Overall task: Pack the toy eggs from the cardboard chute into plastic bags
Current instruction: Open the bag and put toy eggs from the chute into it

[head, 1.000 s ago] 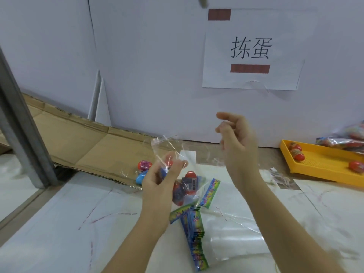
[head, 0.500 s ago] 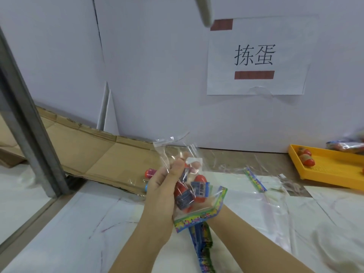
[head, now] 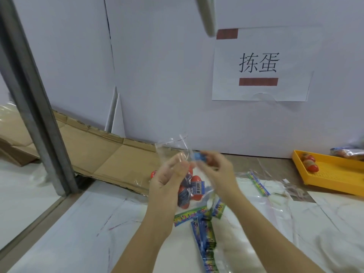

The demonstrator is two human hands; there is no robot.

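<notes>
My left hand (head: 167, 184) grips a clear plastic bag (head: 173, 148) by its neck, above the table. Several red and blue toy eggs (head: 194, 191) hang in the bag's lower part, above its colourful printed bottom strip (head: 189, 214). My right hand (head: 216, 170) pinches a blue toy egg (head: 200, 156) right at the bag's open mouth. The brown cardboard chute (head: 102, 152) slopes down from the left behind my hands. One red egg (head: 153, 174) peeks out at the chute's lower end, mostly hidden by my left hand.
A stack of empty printed bags (head: 205, 239) lies on the white table below my hands. A yellow tray (head: 331, 176) with eggs and a filled bag (head: 348, 152) stands at the right. A grey metal post (head: 35, 107) rises at the left. A paper sign (head: 262, 66) hangs on the wall.
My right hand dropped behind the bag, then came up holding a blue egg at the bag's mouth. My left hand kept its hold on the bag.
</notes>
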